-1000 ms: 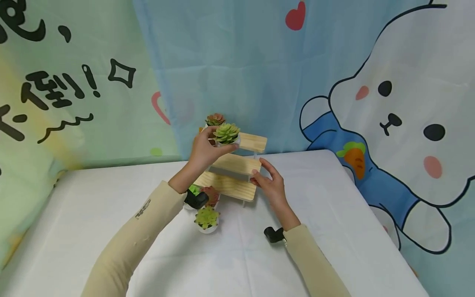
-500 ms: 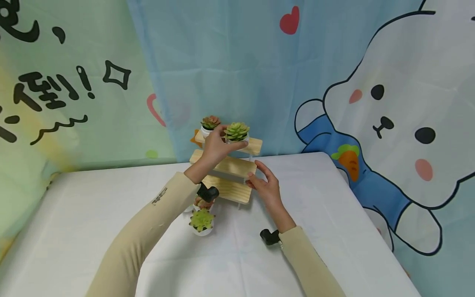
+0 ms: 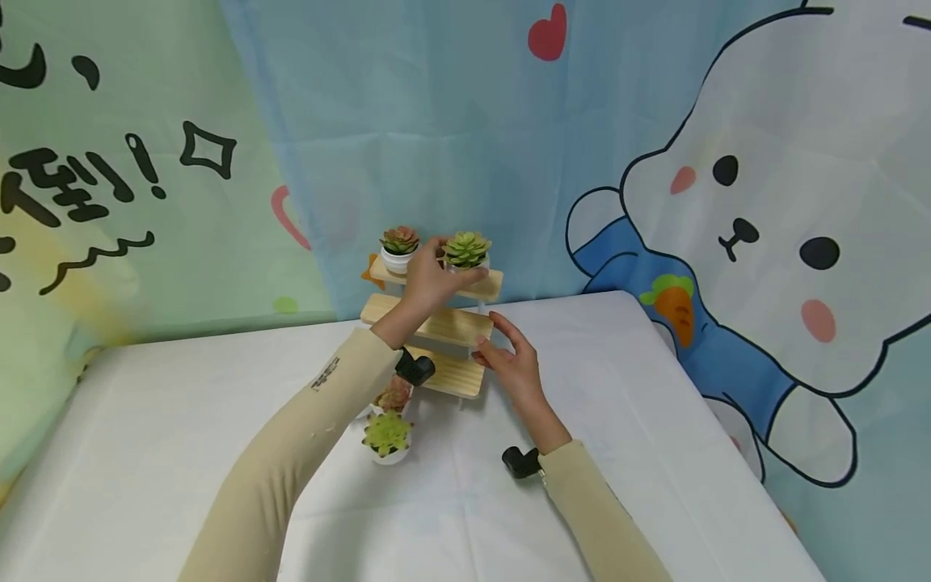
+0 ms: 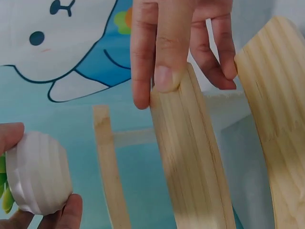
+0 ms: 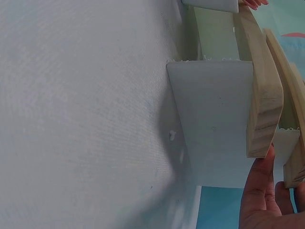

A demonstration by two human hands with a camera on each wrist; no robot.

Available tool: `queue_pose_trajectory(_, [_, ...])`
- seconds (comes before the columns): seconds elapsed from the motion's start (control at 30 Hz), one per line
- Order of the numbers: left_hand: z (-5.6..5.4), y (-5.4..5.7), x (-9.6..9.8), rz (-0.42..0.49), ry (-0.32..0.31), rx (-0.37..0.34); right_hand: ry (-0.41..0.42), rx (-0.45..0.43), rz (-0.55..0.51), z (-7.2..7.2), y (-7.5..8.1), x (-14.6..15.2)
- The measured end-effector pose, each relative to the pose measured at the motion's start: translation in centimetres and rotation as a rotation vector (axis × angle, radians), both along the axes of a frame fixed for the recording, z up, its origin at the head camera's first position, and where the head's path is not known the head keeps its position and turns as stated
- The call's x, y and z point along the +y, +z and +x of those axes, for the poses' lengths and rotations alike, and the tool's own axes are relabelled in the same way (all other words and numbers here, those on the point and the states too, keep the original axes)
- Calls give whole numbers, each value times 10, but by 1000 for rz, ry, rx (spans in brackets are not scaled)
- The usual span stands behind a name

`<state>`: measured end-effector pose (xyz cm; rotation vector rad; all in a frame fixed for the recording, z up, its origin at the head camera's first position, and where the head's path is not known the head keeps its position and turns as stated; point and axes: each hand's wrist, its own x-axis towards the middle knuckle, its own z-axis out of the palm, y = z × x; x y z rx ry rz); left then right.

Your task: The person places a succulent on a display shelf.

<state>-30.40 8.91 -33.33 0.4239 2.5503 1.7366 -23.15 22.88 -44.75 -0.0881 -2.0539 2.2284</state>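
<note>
Fingers pinch — L hand (image 3: 427, 284) green succulent (image 3: 467, 250), now further R; R hand (image 3: 516, 369) mid shelf (image 3: 460, 326), as before.

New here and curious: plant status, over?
Left hand holds green succulent above top shelf. Right hand grips middle shelf. Reddish succulent nearby, not visibly blocking.

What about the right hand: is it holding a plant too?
No, the right hand grips the end of the middle wooden board instead.
</note>
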Motion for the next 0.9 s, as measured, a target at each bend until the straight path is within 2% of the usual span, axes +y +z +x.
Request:
queue_pose_trajectory(0.4, [-8, -15, 5, -50, 31, 51, -5, 4, 19, 0, 0, 1])
queue_pose_trajectory(0.7, [-13, -17, 3, -51, -15, -16, -31, -15, 34, 1, 0, -1])
queue_pose_trajectory(0.9, [-15, -17, 2, -40, -33, -30, -28, -10, 30, 0, 0, -1])
